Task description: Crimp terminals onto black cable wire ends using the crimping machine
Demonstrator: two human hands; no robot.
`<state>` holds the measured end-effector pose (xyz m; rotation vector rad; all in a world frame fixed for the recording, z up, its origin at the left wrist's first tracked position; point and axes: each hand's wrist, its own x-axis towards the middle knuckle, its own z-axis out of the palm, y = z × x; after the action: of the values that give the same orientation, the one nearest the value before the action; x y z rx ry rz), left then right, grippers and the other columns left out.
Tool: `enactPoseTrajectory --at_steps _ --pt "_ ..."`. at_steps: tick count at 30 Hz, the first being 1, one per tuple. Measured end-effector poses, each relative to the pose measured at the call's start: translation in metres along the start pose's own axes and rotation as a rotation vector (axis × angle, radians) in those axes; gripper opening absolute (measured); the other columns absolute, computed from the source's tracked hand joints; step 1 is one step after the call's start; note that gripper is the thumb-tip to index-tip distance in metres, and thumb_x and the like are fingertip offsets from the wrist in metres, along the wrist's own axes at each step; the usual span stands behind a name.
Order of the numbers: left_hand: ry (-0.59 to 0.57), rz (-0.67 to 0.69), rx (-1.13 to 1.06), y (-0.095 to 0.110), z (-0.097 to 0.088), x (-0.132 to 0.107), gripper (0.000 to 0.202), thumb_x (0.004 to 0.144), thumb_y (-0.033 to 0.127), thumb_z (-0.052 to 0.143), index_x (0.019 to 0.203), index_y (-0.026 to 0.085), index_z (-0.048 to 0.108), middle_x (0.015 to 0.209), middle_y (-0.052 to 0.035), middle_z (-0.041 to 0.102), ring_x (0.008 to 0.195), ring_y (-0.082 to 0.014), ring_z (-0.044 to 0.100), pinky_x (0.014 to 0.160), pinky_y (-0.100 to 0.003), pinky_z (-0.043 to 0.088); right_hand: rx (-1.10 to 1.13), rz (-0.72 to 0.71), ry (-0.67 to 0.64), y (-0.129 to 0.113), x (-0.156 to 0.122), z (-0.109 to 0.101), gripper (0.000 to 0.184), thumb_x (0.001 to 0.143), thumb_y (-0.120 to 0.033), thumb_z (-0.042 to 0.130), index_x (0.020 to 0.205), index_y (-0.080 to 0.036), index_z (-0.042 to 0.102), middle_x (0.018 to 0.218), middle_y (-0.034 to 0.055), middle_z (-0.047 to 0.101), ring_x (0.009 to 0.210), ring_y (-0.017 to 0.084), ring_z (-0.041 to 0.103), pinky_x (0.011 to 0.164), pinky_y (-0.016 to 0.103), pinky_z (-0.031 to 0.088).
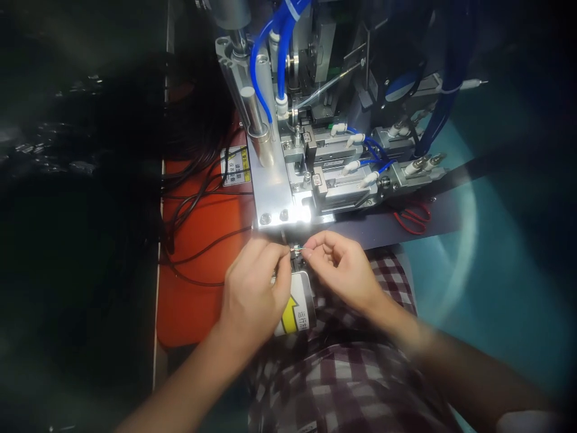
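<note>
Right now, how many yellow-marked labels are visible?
2: a warning label on the orange mat beside the machine; an arrow label beside the left hand. More may be hidden.

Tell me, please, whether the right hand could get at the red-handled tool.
Probably yes: the red-handled tool lies right of the right hand, nothing between them, though that hand pinches a small part.

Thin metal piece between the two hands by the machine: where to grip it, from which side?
Probably at its ends, coming in from the sides, thumb against forefinger. The thin piece lies roughly level, left to right, and the left hand pinches one end while the right hand pinches the other. It is too small to tell its exact shape.
</note>
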<state>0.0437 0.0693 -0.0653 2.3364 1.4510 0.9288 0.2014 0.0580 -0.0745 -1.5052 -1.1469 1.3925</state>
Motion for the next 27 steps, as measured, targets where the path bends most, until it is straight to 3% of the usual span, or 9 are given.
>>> enactPoseTrajectory --at_steps 10,16,21,27 --pt "-0.007 -0.008 -0.032 0.000 -0.001 0.000 0.010 0.084 0.009 0.057 0.079 0.016 0.063 0.073 -0.0026 0.061 0.068 -0.0150 0.058 0.062 -0.028 0.048 0.072 -0.013 0.049 0.004 0.002 0.009 0.008 0.082 -0.024 0.060 0.077 -0.019 0.057 0.055 -0.0064 0.047 0.045 0.008 0.040 0.043 0.022 0.031" --pt "-0.021 -0.012 -0.022 0.000 -0.001 -0.001 0.010 0.085 0.010 0.057 0.079 0.017 0.062 0.073 -0.0023 0.060 0.068 -0.0151 0.057 0.062 -0.028 0.047 0.146 0.199 0.043 -0.007 0.006 0.009 0.007 0.077 -0.022 0.058 0.072 -0.018 0.056 0.046 -0.0084 0.045 0.037 0.007 0.038 0.038 0.020 0.029" --pt "-0.028 -0.009 -0.004 0.001 -0.001 -0.001 0.011 0.085 0.009 0.057 0.079 0.016 0.062 0.074 -0.0033 0.061 0.070 -0.0159 0.059 0.065 -0.029 0.048 0.204 0.252 0.047 -0.010 0.011 0.011 0.009 0.072 -0.018 0.056 0.063 -0.018 0.053 0.040 -0.0090 0.043 0.037 0.006 0.035 0.038 0.020 0.026" --pt "-0.017 -0.037 -0.015 0.000 -0.001 -0.002 0.010 0.085 0.010 0.057 0.081 0.017 0.063 0.076 -0.0028 0.061 0.070 -0.0150 0.059 0.065 -0.027 0.048 0.241 0.247 -0.064 -0.005 0.008 0.001 0.017 0.078 -0.029 0.061 0.067 -0.017 0.056 0.045 -0.0078 0.043 0.039 0.007 0.035 0.040 0.021 0.027"
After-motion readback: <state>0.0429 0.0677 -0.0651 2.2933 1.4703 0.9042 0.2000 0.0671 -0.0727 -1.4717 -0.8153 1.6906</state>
